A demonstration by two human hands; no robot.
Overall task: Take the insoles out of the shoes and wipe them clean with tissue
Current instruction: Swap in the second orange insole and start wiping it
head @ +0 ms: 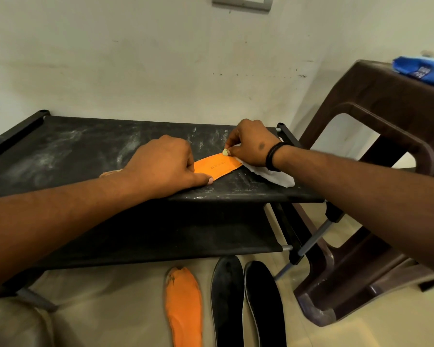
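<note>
Three insoles are lying on the floor: one orange (183, 306), two black (227, 299). Above, on the black rack shelf (60, 151), the left hand (166, 166) is pressing down another orange insole (217, 166), fingers curled, while the right hand (251, 144) is pinching white tissue (276, 177) against its end

A dusty black rack shelf (85, 151) holds an orange insole (217, 167) with white tissue (273, 175) at its right end. On the floor (361, 331), nearer, lie another orange insole (184, 306) and two black insoles (246, 304).
</note>
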